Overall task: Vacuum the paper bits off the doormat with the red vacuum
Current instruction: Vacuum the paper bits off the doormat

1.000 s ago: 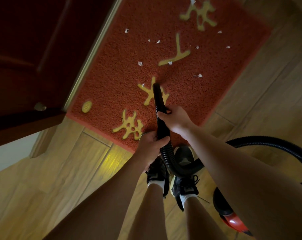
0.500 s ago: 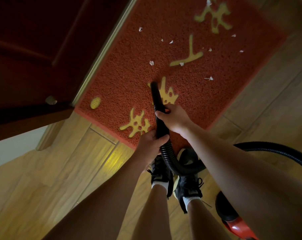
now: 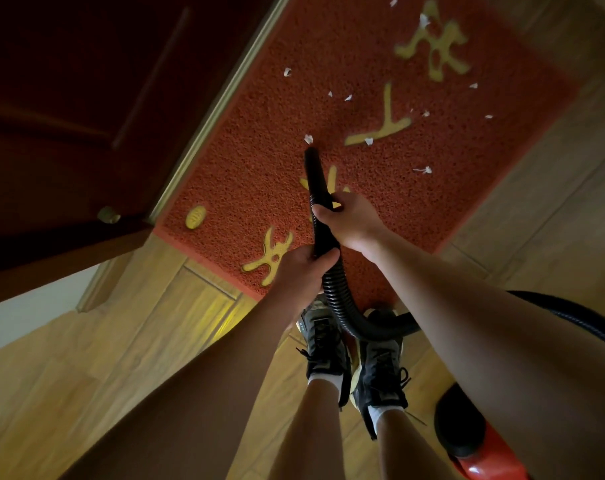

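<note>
Red vacuum: a small canister with a red shell and black top (image 3: 484,462), sitting on the wooden plank floor (image 3: 121,341) by the person's right leg, well apart from the mat.
Nozzle: a black, rigid, tapering plastic tube (image 3: 316,181), with its tip down on the mat just beside the nearest paper scrap.
Hose: a black ribbed flexible hose (image 3: 339,299), looping from the nozzle past the black laced shoes (image 3: 323,337) and back towards the canister.
Right hand: the right hand (image 3: 349,220) has its fingers curled round the nozzle's wider part.
Left hand: the left hand (image 3: 301,271) grips where the nozzle meets the hose, thumb across it.
Doormat: a red looped-pile mat with yellow characters (image 3: 259,174), lying flat against the threshold of a dark wooden door (image 3: 86,116).
Paper bits: small white torn scraps, one at the tip (image 3: 308,138) and others scattered further up and to the right (image 3: 423,170).
Handling: the nozzle looks light and stiff, so it is best held on the rigid tube as it is now. The hose will likely spring back and tug sideways. The scraps look featherlight, though they may snag in the coarse pile.
</note>
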`<state>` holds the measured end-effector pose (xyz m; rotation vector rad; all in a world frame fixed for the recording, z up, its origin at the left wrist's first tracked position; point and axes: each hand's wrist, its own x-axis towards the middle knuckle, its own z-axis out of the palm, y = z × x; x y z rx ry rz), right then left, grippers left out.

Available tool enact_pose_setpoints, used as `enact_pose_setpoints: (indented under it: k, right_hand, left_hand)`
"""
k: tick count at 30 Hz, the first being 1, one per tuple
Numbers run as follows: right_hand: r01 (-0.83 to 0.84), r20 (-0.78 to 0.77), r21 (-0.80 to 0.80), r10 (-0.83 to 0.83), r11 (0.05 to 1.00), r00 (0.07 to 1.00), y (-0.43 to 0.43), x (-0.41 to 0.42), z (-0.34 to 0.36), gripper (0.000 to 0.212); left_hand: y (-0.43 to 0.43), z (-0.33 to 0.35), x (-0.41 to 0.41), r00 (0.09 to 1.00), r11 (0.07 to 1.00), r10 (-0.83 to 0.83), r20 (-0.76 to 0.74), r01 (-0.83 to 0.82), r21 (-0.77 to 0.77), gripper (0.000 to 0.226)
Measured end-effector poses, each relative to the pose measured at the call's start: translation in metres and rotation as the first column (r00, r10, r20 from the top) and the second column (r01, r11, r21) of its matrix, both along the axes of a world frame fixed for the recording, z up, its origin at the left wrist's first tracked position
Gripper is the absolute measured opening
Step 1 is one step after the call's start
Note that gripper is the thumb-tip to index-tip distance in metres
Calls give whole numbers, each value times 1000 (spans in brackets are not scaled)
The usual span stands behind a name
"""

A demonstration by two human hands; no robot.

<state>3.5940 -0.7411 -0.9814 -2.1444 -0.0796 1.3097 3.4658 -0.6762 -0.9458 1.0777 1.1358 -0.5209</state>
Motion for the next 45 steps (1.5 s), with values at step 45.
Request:
enact_pose_setpoints:
  k: [45]
  right_hand:
    - [262, -95, -12, -262, 965, 960, -113, 36, 27, 24]
  left_hand:
    - [-80, 28, 60, 965, 966, -257, -41, 258, 16, 21]
